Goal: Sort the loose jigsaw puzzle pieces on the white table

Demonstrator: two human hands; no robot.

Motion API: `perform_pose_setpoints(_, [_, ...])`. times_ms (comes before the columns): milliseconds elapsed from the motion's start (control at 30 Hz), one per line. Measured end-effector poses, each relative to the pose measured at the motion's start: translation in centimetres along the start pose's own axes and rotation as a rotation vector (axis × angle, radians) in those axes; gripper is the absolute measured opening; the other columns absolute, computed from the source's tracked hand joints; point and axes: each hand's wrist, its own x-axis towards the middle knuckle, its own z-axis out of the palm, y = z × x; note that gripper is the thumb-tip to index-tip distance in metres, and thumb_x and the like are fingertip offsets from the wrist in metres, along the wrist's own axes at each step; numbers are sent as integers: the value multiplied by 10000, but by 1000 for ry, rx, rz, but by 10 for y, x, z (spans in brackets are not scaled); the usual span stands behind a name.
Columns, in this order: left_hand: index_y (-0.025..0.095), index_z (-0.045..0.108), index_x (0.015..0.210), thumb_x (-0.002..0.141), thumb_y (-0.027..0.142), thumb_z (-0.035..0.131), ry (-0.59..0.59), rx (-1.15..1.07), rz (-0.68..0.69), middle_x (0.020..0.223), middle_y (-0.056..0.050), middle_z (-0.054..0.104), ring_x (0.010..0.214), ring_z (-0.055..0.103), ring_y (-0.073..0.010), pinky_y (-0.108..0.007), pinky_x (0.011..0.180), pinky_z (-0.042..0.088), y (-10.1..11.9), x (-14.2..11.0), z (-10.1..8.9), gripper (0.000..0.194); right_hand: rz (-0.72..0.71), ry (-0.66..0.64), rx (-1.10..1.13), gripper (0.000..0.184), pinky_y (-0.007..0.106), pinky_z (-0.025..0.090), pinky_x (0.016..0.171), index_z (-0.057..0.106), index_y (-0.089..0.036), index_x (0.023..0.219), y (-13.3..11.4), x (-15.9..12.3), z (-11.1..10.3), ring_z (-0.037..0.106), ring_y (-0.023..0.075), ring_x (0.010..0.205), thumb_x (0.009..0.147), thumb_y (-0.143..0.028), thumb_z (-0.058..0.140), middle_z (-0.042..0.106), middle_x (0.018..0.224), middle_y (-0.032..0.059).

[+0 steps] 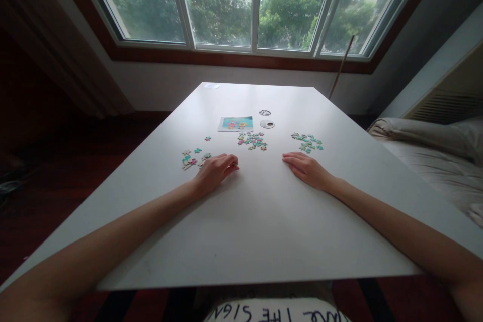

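Note:
Both my hands rest palm down on a white table (241,221). My left hand (216,171) lies flat with fingers stretched toward the middle, holding nothing, just right of a small group of puzzle pieces (193,157). My right hand (306,167) also lies flat and open, fingers pointing left, just below another group of puzzle pieces (307,142). A third cluster of pieces (252,141) sits between and beyond the hands. A single loose piece (207,138) lies farther left. A colourful picture card (236,123) lies behind the middle cluster.
Two small round objects (266,124) (264,112) sit beside the card. A bed with pale bedding (433,156) stands to the right of the table. A wide window (249,5) with green trees outside spans the far wall. Dark floor lies at the left.

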Motion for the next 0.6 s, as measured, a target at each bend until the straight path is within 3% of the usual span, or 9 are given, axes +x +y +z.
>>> perform_pose_setpoints(200, [188, 602, 930, 960, 326, 460, 8, 41, 36, 826, -27, 683, 725, 641, -129, -214, 672, 462, 4, 2, -3, 200, 0, 19, 5, 297, 464, 479, 993, 568, -210, 1188, -1, 1, 0, 549, 242, 1153, 940, -186, 406, 614, 1214, 103])
perform_pose_setpoints(433, [206, 609, 996, 916, 226, 457, -74, 157, -204, 912, -36, 718, 743, 670, -169, -242, 615, 457, 2, 1, 3, 173, 0, 12, 8, 305, 467, 478, 998, 565, -225, 1199, -2, 1, -1, 555, 238, 1150, 941, -190, 406, 613, 1219, 96])
perform_pose_setpoints(600, [210, 623, 962, 906, 201, 440, -130, 140, -223, 949, -31, 705, 791, 663, -181, -260, 647, 464, 2, 3, 1, 192, -12, 4, -5, 302, 463, 475, 1001, 558, -203, 1198, -1, 1, -1, 550, 239, 1150, 939, -171, 407, 610, 1218, 105])
